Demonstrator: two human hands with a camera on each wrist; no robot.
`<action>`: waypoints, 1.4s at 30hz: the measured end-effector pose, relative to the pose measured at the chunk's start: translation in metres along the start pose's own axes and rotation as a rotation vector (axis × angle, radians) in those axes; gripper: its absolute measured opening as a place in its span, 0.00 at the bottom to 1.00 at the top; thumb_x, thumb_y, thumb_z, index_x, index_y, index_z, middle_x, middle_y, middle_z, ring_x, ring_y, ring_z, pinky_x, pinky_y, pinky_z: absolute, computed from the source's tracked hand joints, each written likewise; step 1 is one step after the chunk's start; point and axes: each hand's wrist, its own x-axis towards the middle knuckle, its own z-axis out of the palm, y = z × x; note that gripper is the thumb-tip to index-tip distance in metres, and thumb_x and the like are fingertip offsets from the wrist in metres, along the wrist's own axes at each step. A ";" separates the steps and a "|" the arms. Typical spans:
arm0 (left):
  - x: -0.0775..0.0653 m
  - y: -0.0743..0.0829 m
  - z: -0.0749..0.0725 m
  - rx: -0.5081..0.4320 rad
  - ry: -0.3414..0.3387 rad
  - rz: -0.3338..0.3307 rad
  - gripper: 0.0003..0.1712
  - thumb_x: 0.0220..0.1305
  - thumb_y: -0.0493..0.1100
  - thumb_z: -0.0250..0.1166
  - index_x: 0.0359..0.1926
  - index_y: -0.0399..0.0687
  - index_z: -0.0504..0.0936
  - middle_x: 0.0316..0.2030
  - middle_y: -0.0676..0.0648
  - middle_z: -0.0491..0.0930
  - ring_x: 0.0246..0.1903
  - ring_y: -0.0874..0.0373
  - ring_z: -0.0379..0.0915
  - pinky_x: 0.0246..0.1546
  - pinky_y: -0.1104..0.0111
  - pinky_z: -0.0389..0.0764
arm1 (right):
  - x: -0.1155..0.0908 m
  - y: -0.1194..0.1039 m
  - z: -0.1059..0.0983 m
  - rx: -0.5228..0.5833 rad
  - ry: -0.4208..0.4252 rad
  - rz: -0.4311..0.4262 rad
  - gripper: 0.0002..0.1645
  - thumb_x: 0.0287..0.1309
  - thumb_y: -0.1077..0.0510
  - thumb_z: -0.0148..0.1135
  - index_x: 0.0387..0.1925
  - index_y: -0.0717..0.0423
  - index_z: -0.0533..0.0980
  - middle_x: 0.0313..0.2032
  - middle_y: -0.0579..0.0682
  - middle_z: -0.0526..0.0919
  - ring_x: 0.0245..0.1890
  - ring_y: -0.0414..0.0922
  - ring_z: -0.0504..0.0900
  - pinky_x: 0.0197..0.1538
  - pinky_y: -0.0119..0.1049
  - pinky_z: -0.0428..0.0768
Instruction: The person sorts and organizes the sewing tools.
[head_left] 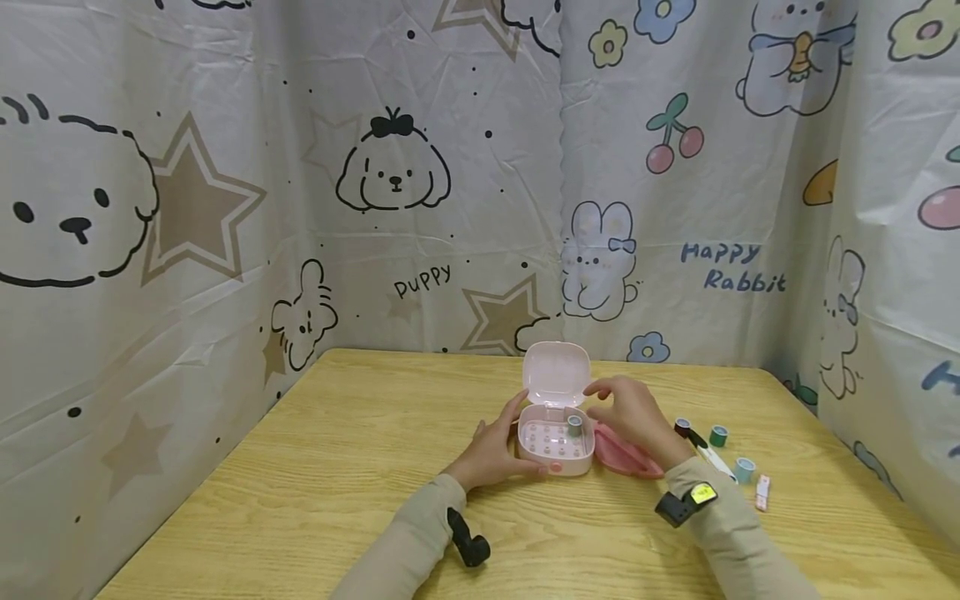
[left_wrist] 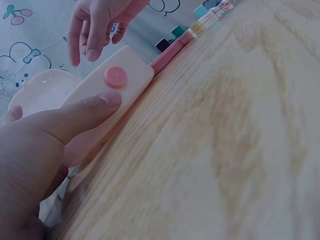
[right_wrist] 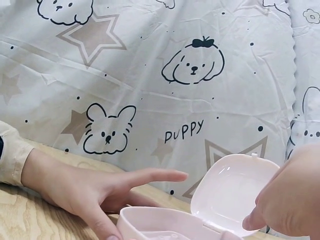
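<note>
A pale pink plastic box (head_left: 557,468) stands on the table with its lid (head_left: 557,373) raised. Inside, a grey-green thread spool (head_left: 574,427) sits at the back right on a tray with small pegs (head_left: 546,440). My left hand (head_left: 491,452) holds the box from its left side, the thumb on the front wall beside a round pink button (left_wrist: 116,77) and other fingers at the side and back. Over the box's right rim hovers my right hand (head_left: 630,417), fingers loosely bent; in the left wrist view they hang apart from the box with nothing visible between them.
A darker pink flat piece (head_left: 626,454) lies against the box's right side. Farther right are a dark red spool (head_left: 682,427), a green spool (head_left: 718,436), a light blue spool (head_left: 745,470), a slim black-and-white tool (head_left: 716,460) and a small pink-and-white item (head_left: 762,492). Printed curtains (head_left: 420,317) surround the table.
</note>
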 end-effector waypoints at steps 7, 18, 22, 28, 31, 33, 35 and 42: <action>0.001 -0.002 0.001 -0.003 0.002 0.000 0.72 0.50 0.60 0.83 0.84 0.65 0.43 0.74 0.49 0.68 0.74 0.50 0.58 0.71 0.33 0.36 | -0.001 0.004 -0.011 0.020 0.001 0.010 0.19 0.61 0.62 0.73 0.53 0.62 0.84 0.47 0.62 0.82 0.32 0.49 0.78 0.31 0.38 0.79; 0.002 -0.001 0.002 -0.016 0.006 0.000 0.72 0.49 0.59 0.84 0.84 0.64 0.43 0.74 0.48 0.67 0.74 0.50 0.58 0.71 0.34 0.35 | -0.003 0.020 -0.026 0.021 0.042 0.052 0.20 0.63 0.60 0.72 0.55 0.62 0.83 0.48 0.63 0.82 0.36 0.52 0.78 0.33 0.39 0.81; 0.001 0.000 0.001 -0.014 0.001 -0.003 0.73 0.49 0.59 0.84 0.84 0.63 0.43 0.74 0.48 0.66 0.74 0.50 0.57 0.72 0.35 0.34 | -0.005 0.024 -0.033 0.013 0.065 0.057 0.20 0.63 0.60 0.72 0.55 0.62 0.82 0.47 0.63 0.83 0.39 0.54 0.79 0.35 0.41 0.80; 0.000 0.001 0.000 -0.008 0.001 -0.007 0.73 0.49 0.59 0.84 0.84 0.64 0.43 0.75 0.48 0.66 0.74 0.50 0.57 0.72 0.36 0.34 | -0.008 0.033 -0.041 0.005 0.075 0.060 0.22 0.63 0.59 0.72 0.56 0.63 0.82 0.47 0.65 0.83 0.44 0.59 0.80 0.39 0.47 0.82; 0.000 0.001 0.000 -0.011 0.000 -0.003 0.73 0.49 0.59 0.84 0.84 0.64 0.43 0.75 0.48 0.65 0.75 0.50 0.57 0.72 0.36 0.33 | -0.009 0.039 -0.045 -0.002 0.079 0.069 0.22 0.64 0.57 0.72 0.57 0.63 0.81 0.48 0.65 0.83 0.47 0.62 0.80 0.42 0.51 0.82; 0.000 0.001 0.000 -0.011 -0.002 -0.002 0.73 0.49 0.59 0.84 0.84 0.64 0.43 0.75 0.48 0.66 0.75 0.50 0.57 0.72 0.36 0.33 | -0.009 0.042 -0.048 0.002 0.079 0.084 0.23 0.65 0.56 0.71 0.58 0.62 0.81 0.49 0.66 0.83 0.48 0.63 0.80 0.43 0.53 0.81; 0.000 0.001 0.000 -0.012 -0.002 -0.001 0.72 0.49 0.59 0.84 0.84 0.64 0.43 0.75 0.48 0.66 0.75 0.50 0.56 0.72 0.36 0.33 | -0.010 0.046 -0.051 0.006 0.080 0.096 0.23 0.65 0.56 0.71 0.58 0.63 0.81 0.49 0.66 0.83 0.50 0.64 0.79 0.45 0.55 0.81; 0.000 0.001 0.000 -0.015 -0.002 0.001 0.72 0.49 0.59 0.84 0.84 0.64 0.43 0.75 0.47 0.66 0.74 0.49 0.57 0.72 0.35 0.34 | -0.013 0.059 -0.059 0.065 0.073 0.135 0.25 0.66 0.55 0.70 0.60 0.64 0.79 0.52 0.67 0.81 0.51 0.64 0.78 0.45 0.52 0.83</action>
